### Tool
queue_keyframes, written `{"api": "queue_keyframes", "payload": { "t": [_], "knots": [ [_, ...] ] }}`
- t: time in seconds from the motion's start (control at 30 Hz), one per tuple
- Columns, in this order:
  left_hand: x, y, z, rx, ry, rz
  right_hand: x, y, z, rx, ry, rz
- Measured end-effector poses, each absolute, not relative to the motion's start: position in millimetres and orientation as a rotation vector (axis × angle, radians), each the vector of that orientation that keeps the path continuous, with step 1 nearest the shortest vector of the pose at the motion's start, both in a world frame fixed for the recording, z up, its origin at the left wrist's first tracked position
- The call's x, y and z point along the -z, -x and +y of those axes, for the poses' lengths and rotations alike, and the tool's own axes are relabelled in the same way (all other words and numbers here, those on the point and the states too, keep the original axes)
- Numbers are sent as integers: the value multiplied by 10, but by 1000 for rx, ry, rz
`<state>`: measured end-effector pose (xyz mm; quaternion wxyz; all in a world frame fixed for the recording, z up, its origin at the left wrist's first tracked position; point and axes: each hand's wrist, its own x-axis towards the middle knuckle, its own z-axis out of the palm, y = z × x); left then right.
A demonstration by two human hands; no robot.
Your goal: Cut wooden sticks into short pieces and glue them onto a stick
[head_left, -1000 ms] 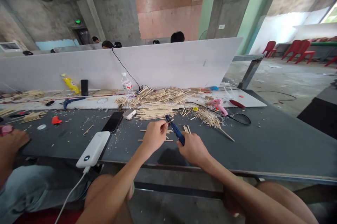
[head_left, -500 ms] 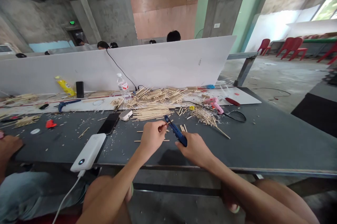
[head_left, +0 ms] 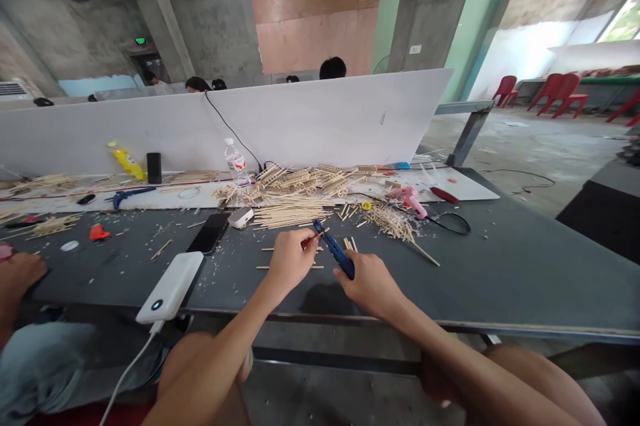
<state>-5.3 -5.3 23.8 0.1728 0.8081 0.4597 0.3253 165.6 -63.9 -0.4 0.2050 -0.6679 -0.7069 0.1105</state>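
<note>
My left hand [head_left: 294, 258] is closed in a pinch on a thin wooden stick [head_left: 325, 231], whose end crosses the tip of a dark blue cutting tool [head_left: 336, 247]. My right hand [head_left: 371, 281] wraps round the lower end of this tool, which points up and left; its exact kind is hard to make out. Beneath the hands, loose sticks [head_left: 290, 267] lie flat on the dark table, partly hidden by my left hand. A few short sticks [head_left: 350, 243] rest just beyond my right hand.
Behind the hands lie a stick pile [head_left: 300, 183] and short offcuts [head_left: 393, 223]. A pink glue gun [head_left: 410, 199] stands at right. A white power bank [head_left: 170, 287], phone [head_left: 209, 234] and bottle [head_left: 237, 165] are leftward. Another person's hand [head_left: 23, 273] rests far left. A white board [head_left: 320, 119] spans the back.
The whole view has shifted slightly. Both hands keep nearly the same pose, with the stick still at the tool's tip.
</note>
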Motion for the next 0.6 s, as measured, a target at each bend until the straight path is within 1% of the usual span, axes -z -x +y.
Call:
{"api": "queue_keyframes", "payload": {
  "t": [0.3,0.6],
  "knots": [
    [-237,83,-26,-879,-2230,1277,6,-1621,-631,-299,1856,-1990],
    [-258,110,-27,-889,-2250,1299,-6,-1549,-601,-297,1939,-2010]
  ]
}}
